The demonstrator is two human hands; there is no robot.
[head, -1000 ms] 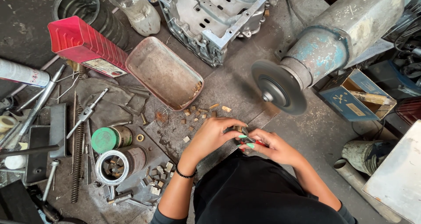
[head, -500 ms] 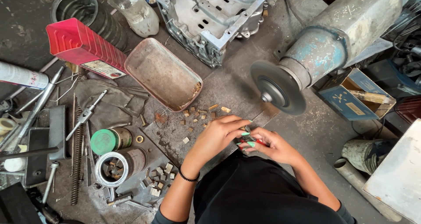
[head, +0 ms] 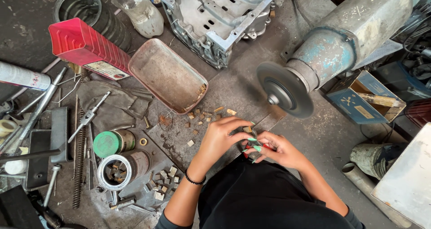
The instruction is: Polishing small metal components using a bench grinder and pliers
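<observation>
Two hands meet just in front of the person's body, above the dark metal bench. The left hand curls its fingers over a small tan block, with the wrist bent inward and a black band around it. The right hand comes in from the opposite side, fingertips pinched together on a small red-handled tool directly under the block. Both hands are closed on these items; the exact contact between tool and block is hidden by the fingers.

Progress, as a judgement: one block is in work. More small blocks lie loose on the bench just beyond the hands, so several pieces appear to remain. A further cluster of blocks sits to the left near an open tin can, which also holds pieces. Whether these are finished or raw cannot be determined.

Beside the can stands a green-lidded tin. Farther out lies a rusty metal tray with a few chips in one corner. A grinding disc on a blue-grey motor faces the hands from the right. A red box and a grey engine casting lie at the far edge.
</observation>
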